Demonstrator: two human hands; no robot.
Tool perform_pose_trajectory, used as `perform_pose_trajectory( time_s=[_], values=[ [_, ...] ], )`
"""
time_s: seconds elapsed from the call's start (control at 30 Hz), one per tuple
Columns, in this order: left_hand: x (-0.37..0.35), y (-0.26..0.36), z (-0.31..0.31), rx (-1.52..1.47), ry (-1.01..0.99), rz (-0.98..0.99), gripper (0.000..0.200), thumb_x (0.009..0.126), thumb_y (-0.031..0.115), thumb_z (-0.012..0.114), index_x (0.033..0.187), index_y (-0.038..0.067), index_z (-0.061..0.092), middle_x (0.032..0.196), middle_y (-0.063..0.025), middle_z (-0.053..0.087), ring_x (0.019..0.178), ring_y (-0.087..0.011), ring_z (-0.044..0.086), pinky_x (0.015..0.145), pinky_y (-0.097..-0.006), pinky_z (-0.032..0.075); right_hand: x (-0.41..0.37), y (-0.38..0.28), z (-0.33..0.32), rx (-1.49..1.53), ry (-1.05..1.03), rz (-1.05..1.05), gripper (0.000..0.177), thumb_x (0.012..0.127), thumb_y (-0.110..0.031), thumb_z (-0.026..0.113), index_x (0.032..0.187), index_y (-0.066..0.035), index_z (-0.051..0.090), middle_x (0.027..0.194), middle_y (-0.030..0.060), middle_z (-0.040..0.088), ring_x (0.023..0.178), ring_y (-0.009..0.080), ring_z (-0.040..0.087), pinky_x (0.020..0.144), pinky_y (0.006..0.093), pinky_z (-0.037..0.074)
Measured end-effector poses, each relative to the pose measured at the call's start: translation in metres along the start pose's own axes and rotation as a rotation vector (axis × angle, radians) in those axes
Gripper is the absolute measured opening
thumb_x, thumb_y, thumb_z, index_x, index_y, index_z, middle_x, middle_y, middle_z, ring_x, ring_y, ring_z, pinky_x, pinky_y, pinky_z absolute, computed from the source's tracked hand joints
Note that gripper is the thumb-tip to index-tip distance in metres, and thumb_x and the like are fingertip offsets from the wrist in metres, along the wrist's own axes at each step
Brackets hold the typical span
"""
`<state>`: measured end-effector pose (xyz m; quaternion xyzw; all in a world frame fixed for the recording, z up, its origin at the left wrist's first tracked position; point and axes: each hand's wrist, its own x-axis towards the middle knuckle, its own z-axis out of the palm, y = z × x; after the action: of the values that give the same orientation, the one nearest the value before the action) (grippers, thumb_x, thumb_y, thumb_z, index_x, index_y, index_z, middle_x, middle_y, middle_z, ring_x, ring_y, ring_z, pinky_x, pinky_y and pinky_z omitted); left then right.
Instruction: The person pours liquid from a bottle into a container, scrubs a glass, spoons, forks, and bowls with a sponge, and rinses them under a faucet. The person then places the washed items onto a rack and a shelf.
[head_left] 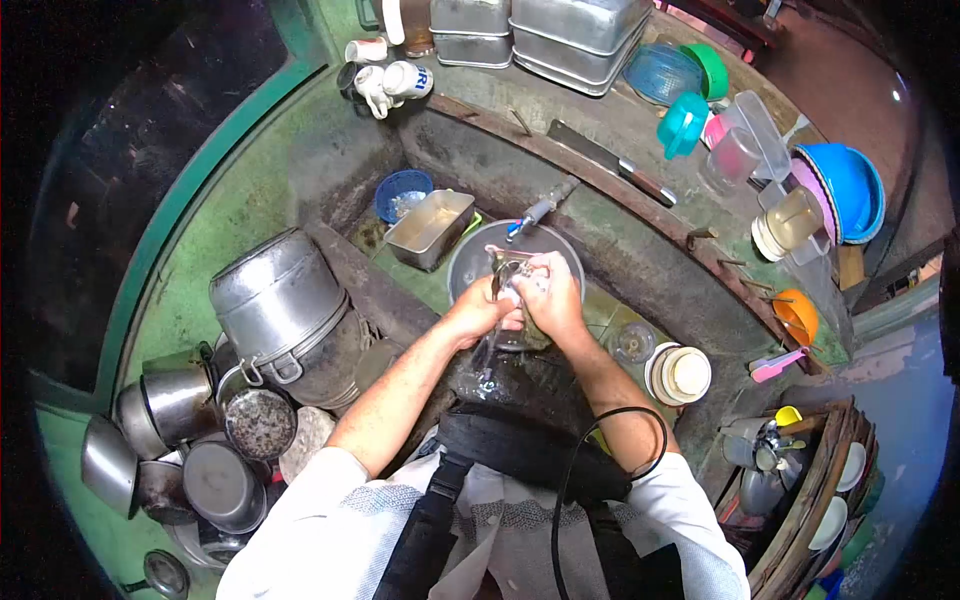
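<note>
My left hand (476, 308) and my right hand (552, 298) are close together over a grey round basin (466, 262) in the sink. Between them is a small, shiny, wet metal item (507, 268), which the fingers of both hands close around. Its exact kind is hard to make out, since the fingers cover much of it. Just above the hands is a tap (540, 212) with a blue part at its mouth. Water glints below the hands, near the sink's front edge.
Left of the basin are a rectangular metal pan (432, 232) and a blue bowl (404, 190). A large metal pot (275, 300) and several smaller pots stand further left. White stacked containers (684, 374) sit to the right. A cleaver (612, 162) lies on the back ledge.
</note>
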<state>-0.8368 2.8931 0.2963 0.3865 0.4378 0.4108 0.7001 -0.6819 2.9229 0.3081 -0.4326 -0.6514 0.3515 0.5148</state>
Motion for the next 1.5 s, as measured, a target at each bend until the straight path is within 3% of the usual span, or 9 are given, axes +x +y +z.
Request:
perform_pose_trajectory(
  time_s=[0.13, 0.4, 0.73, 0.83, 0.87, 0.93, 1.2, 1.4, 1.5],
  values=[
    [-0.009, 0.003, 0.004, 0.101, 0.078, -0.077, 0.013, 0.093, 0.011, 0.058, 0.099, 0.000, 0.059, 0.081, -0.0084, 0.066, 0.066, -0.0136, 0.063, 0.059, -0.0280, 0.055, 0.013, 0.016, -0.013, -0.393, -0.036, -0.016, 0.008, 0.080, -0.012, 0.064, 0.080, -0.005, 0.060, 0.079, 0.0150, 0.064, 0.080, 0.0291, 0.064, 0.072, 0.0363, 0.050],
    [-0.009, -0.006, 0.006, 0.062, 0.172, -0.020, 0.010, 0.093, 0.015, 0.058, 0.093, 0.005, 0.056, 0.076, -0.0011, 0.059, 0.052, -0.0054, 0.044, 0.043, -0.0204, 0.036, 0.002, 0.030, -0.001, 0.632, 0.505, 0.266, 0.012, 0.089, -0.001, 0.052, 0.101, 0.000, 0.054, 0.089, 0.0087, 0.060, 0.083, 0.0173, 0.059, 0.079, 0.0296, 0.048],
    [-0.024, 0.005, 0.034, 0.216, 0.059, -0.108, 0.018, 0.093, 0.012, 0.052, 0.109, 0.004, 0.052, 0.075, -0.0004, 0.057, 0.053, -0.0052, 0.042, 0.042, -0.0219, 0.035, 0.036, 0.046, -0.023, -0.350, 0.470, -0.068, 0.018, 0.089, -0.017, 0.060, 0.082, -0.002, 0.053, 0.074, 0.0137, 0.058, 0.069, 0.0293, 0.059, 0.066, 0.0407, 0.047],
    [-0.024, -0.003, 0.018, 0.076, 0.038, -0.094, 0.015, 0.094, 0.011, 0.050, 0.108, 0.006, 0.051, 0.076, -0.0021, 0.056, 0.053, -0.0047, 0.040, 0.041, -0.0203, 0.032, 0.049, 0.045, -0.061, -0.048, 0.462, 0.202, 0.017, 0.093, -0.013, 0.052, 0.081, -0.001, 0.052, 0.072, 0.0059, 0.056, 0.065, 0.0132, 0.052, 0.063, 0.0355, 0.046],
    [-0.024, -0.002, 0.017, -0.046, 0.044, -0.096, 0.013, 0.094, 0.010, 0.050, 0.106, 0.006, 0.051, 0.076, -0.0027, 0.055, 0.054, -0.0046, 0.040, 0.041, -0.0196, 0.031, 0.041, 0.034, -0.054, 0.502, 0.492, 0.358, 0.015, 0.094, -0.014, 0.051, 0.083, -0.005, 0.054, 0.072, 0.0050, 0.055, 0.064, 0.0146, 0.053, 0.060, 0.0305, 0.046],
    [-0.016, 0.001, 0.028, -0.052, 0.047, -0.098, 0.010, 0.093, 0.006, 0.049, 0.103, 0.006, 0.050, 0.076, -0.0033, 0.054, 0.054, -0.0047, 0.040, 0.040, -0.0191, 0.030, 0.026, 0.017, -0.028, 0.558, 0.487, 0.211, 0.013, 0.095, -0.014, 0.049, 0.088, -0.004, 0.055, 0.079, 0.0068, 0.060, 0.072, 0.0146, 0.056, 0.071, 0.0321, 0.048],
    [-0.015, 0.000, 0.053, 0.088, 0.119, 0.017, 0.010, 0.087, 0.000, 0.046, 0.087, 0.006, 0.053, 0.062, 0.0022, 0.046, 0.046, -0.0057, 0.035, 0.038, -0.0226, 0.025, 0.014, 0.027, -0.004, -0.275, 0.358, 0.009, 0.025, 0.083, -0.023, 0.066, 0.094, -0.002, 0.056, 0.082, 0.0197, 0.058, 0.078, 0.0394, 0.059, 0.070, 0.0432, 0.047],
    [-0.020, -0.002, 0.034, 0.028, -0.012, -0.045, 0.004, 0.094, 0.010, 0.050, 0.094, 0.006, 0.052, 0.068, 0.0006, 0.049, 0.049, -0.0052, 0.037, 0.040, -0.0218, 0.030, 0.027, 0.009, -0.037, 0.285, 0.397, 0.448, 0.014, 0.084, -0.008, 0.060, 0.089, 0.002, 0.052, 0.079, 0.0121, 0.058, 0.074, 0.0218, 0.060, 0.066, 0.0350, 0.050],
    [-0.005, -0.004, 0.045, 0.083, 0.103, 0.015, 0.004, 0.094, 0.009, 0.049, 0.094, 0.006, 0.051, 0.069, -0.0005, 0.052, 0.050, -0.0059, 0.039, 0.041, -0.0225, 0.033, 0.000, 0.005, -0.004, 0.381, 0.293, -0.034, 0.016, 0.085, -0.004, 0.058, 0.099, -0.002, 0.050, 0.100, 0.0140, 0.056, 0.081, 0.0175, 0.058, 0.072, 0.0308, 0.049]
  ],
)
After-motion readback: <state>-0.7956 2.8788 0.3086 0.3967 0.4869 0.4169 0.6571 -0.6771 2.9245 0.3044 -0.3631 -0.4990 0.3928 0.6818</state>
